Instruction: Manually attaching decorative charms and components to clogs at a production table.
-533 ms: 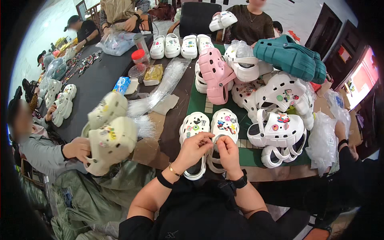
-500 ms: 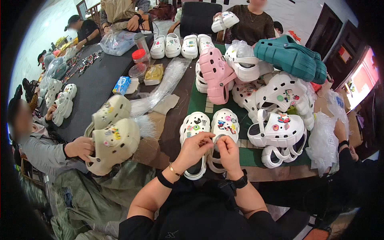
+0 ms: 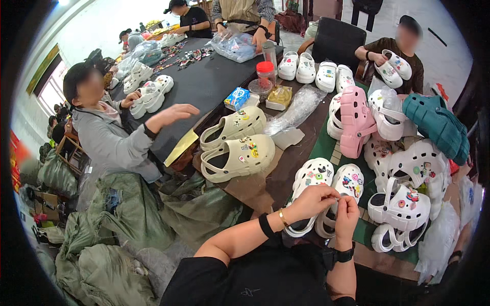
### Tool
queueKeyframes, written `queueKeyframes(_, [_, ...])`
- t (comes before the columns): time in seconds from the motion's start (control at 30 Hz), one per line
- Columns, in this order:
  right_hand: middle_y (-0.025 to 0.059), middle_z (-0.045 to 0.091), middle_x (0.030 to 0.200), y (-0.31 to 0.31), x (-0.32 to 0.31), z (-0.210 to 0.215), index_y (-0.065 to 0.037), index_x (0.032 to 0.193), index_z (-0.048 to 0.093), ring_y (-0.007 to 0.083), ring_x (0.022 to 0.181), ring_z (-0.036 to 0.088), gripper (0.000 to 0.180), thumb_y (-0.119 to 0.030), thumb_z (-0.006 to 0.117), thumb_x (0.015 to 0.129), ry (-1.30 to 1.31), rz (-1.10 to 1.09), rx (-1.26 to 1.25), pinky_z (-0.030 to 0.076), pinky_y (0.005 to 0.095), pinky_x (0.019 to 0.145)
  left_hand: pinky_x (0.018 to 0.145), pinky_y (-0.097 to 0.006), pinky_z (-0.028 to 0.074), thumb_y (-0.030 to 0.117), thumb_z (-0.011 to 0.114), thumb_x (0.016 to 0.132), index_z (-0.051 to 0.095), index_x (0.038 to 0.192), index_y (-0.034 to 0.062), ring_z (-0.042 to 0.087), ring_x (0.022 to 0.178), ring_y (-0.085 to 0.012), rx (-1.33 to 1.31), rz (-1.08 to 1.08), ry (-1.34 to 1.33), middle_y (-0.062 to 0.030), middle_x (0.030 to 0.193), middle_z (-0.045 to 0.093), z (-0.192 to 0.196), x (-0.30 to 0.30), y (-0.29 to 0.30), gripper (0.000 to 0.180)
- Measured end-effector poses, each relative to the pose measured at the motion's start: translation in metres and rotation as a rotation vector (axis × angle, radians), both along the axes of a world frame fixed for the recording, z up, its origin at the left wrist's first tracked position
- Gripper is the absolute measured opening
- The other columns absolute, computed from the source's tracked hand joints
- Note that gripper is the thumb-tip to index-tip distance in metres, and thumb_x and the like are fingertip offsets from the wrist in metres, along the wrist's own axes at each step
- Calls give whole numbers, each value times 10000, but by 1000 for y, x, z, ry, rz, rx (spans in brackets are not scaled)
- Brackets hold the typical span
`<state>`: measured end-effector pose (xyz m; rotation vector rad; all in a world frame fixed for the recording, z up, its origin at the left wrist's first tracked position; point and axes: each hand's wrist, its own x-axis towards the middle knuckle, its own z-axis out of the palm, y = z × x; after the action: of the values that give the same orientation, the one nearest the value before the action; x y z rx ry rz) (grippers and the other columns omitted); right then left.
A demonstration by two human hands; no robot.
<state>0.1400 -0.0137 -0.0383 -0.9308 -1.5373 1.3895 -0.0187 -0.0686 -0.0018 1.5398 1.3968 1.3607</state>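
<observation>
My left hand (image 3: 315, 199) and my right hand (image 3: 347, 218) meet over a pair of white clogs, fingertips of both pinched together. What sits between the fingertips, if anything, is too small to make out. Beneath them the left white clog (image 3: 312, 176) and the right white clog (image 3: 352, 178) stand side by side, toes away from me, with colourful charms on top. My wrists and fingers cover part of their heel ends. Left of these, a pair of beige clogs (image 3: 245, 159) with charms rests on the table, a co-worker's open hand (image 3: 176, 113) above and beyond it.
Right of my hands, white clogs (image 3: 403, 209), a pink clog (image 3: 356, 122) and teal clogs (image 3: 436, 125) are heaped. Clear plastic wrap (image 3: 298, 109), a red-lidded jar (image 3: 265, 71) and a blue packet (image 3: 237, 98) lie farther back. Green sacks (image 3: 122, 204) fill the floor at left.
My view has swung left, shifting the scene rightward. The co-worker at left has set down the beige clogs and let go. My hands stay pinched together over the white clogs.
</observation>
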Motion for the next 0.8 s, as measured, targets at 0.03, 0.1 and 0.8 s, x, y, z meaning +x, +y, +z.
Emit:
queueKeyframes(0.03, [-28, 523, 808, -3, -2, 6, -6, 894, 549, 47, 734, 438, 102, -94, 525, 940, 10, 23, 0, 376, 200, 645, 685, -302, 489, 85, 632, 844, 660, 979, 11, 625, 748, -185, 17, 17, -10, -96, 836, 660, -1, 0, 0, 157])
queueKeyframes(0.1, [-30, 523, 807, -4, -3, 10, -5, 896, 550, 44, 733, 438, 99, -92, 529, 938, 21, 45, 4, 374, 198, 645, 665, -315, 492, 95, 641, 838, 663, 951, 8, 633, 725, -204, 37, 34, -19, -111, 821, 664, -3, 0, -1, 144])
queueKeyframes(0.8, [-35, 560, 797, -3, -2, 7, -12, 928, 586, 34, 718, 481, 92, -103, 573, 930, 107, -1, -95, 407, 192, 642, 720, -261, 522, 59, 649, 848, 622, 1099, 2, 651, 774, -132, -119, 27, -101, -85, 876, 675, -5, 2, 2, 259])
